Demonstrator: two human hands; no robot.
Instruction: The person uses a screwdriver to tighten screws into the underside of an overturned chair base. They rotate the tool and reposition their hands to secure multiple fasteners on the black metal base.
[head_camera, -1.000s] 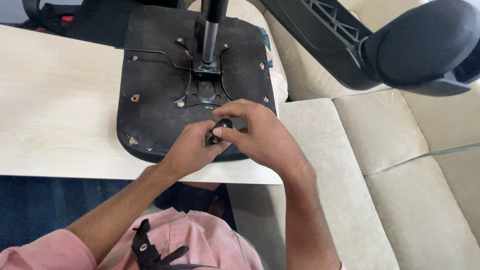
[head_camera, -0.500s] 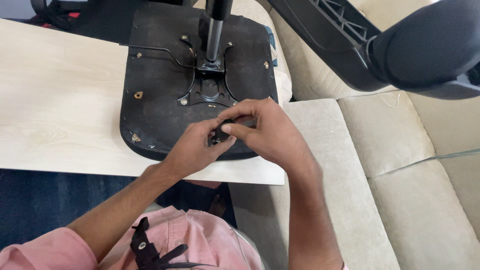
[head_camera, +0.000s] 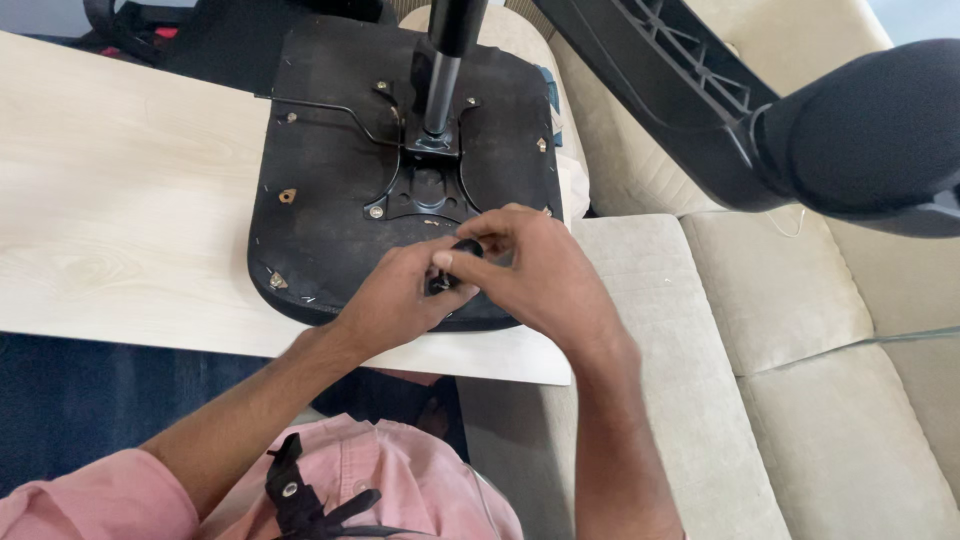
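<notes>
Both my left hand (head_camera: 400, 300) and right hand (head_camera: 540, 275) grip a small black knob (head_camera: 462, 250) on the upturned seat base (head_camera: 320, 200); fingers slipping could drop it off the bench (head_camera: 120, 220).

The chair seat (head_camera: 330, 180) lies upside down on the tabletop (head_camera: 120, 200), the sofa (head_camera: 800, 300) to its right, both hands over its near edge

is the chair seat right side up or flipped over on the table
Flipped over. The seat lies underside up on the table: its metal mounting plate, screws and gas post face upward.
</notes>
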